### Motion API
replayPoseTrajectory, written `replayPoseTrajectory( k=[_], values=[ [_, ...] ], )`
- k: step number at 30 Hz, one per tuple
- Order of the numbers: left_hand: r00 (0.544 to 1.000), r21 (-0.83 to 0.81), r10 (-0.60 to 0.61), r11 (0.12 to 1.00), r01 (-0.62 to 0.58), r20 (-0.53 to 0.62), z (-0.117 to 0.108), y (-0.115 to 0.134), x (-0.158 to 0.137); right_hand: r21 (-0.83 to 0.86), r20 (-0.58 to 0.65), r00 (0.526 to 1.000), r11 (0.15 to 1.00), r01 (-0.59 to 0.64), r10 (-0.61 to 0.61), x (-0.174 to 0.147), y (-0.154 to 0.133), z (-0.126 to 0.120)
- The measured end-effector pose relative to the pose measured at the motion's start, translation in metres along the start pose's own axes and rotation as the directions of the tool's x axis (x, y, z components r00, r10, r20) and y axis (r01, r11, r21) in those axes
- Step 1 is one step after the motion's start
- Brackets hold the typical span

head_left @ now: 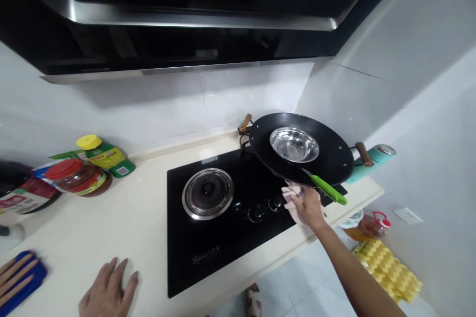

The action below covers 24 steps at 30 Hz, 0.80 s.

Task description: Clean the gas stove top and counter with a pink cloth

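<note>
so, right hand [311, 205] grips cloth [291, 206]; wok [330, 141] alongside

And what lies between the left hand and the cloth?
The head view shows white countertop beside the left hand, then black cooktop with knobs near the cloth.

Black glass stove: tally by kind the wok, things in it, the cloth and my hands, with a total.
Round black wok with wooden handles: 1
Round shiny metal bowl: 1
Bright green-handled utensil: 1
Pale pink cloth: 1
Bare hands, left hand and right hand: 2
Total: 6
</note>
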<state>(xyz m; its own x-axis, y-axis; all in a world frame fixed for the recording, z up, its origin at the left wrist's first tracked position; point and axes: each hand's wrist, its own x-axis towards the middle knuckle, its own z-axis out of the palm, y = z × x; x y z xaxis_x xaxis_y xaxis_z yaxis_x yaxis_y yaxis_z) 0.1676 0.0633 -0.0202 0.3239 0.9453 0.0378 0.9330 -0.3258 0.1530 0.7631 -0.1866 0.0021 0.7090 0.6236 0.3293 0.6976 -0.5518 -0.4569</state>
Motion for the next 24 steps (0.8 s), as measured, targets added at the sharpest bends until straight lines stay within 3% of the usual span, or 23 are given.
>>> replayPoseTrajectory(
  k=[4,6,9,12,14,16,18,20,21,24],
  values=[
    [1.0,0.0,0.001,1.0,-0.001,0.006,-0.003,0.001,0.001,-0.26,0.319,0.948,0.96,0.099,-0.012,0.03,-0.023,0.017],
    [1.0,-0.009,0.001,1.0,-0.001,0.024,-0.005,0.002,0.001,-0.319,0.389,0.921,0.938,0.137,-0.002,0.033,-0.026,0.015],
    [0.998,-0.031,-0.02,0.999,0.022,0.061,-0.009,0.005,0.002,-0.361,0.349,0.937,0.923,0.134,0.001,0.017,-0.025,0.007],
    [0.999,-0.046,-0.019,0.999,0.022,0.049,-0.01,0.008,0.003,-0.363,0.236,0.972,0.927,0.096,-0.008,-0.026,-0.02,0.001],
    [1.0,-0.056,-0.011,0.998,0.012,0.025,-0.009,0.007,0.003,-0.281,0.21,0.977,0.954,0.105,-0.046,-0.063,-0.018,-0.004],
    [1.0,-0.071,-0.007,0.997,0.008,0.015,-0.007,0.005,0.003,-0.089,0.269,0.955,0.984,0.152,-0.123,-0.096,-0.022,-0.012],
    [1.0,-0.08,-0.008,0.997,0.009,0.014,-0.003,0.002,0.003,0.181,0.395,0.895,0.972,0.147,-0.209,-0.117,-0.031,-0.024],
    [1.0,-0.08,-0.006,0.997,0.006,0.005,-0.001,0.0,0.002,0.399,0.474,0.849,0.917,0.029,-0.233,-0.12,-0.046,-0.036],
    [1.0,-0.078,-0.005,0.997,0.005,0.0,0.0,-0.001,0.002,0.463,0.475,0.854,0.886,-0.037,-0.213,-0.115,-0.054,-0.041],
    [1.0,-0.062,-0.01,0.998,0.01,-0.003,-0.002,0.002,0.0,0.546,0.335,0.939,0.828,-0.128,-0.076,-0.076,-0.08,-0.044]
  ],
)
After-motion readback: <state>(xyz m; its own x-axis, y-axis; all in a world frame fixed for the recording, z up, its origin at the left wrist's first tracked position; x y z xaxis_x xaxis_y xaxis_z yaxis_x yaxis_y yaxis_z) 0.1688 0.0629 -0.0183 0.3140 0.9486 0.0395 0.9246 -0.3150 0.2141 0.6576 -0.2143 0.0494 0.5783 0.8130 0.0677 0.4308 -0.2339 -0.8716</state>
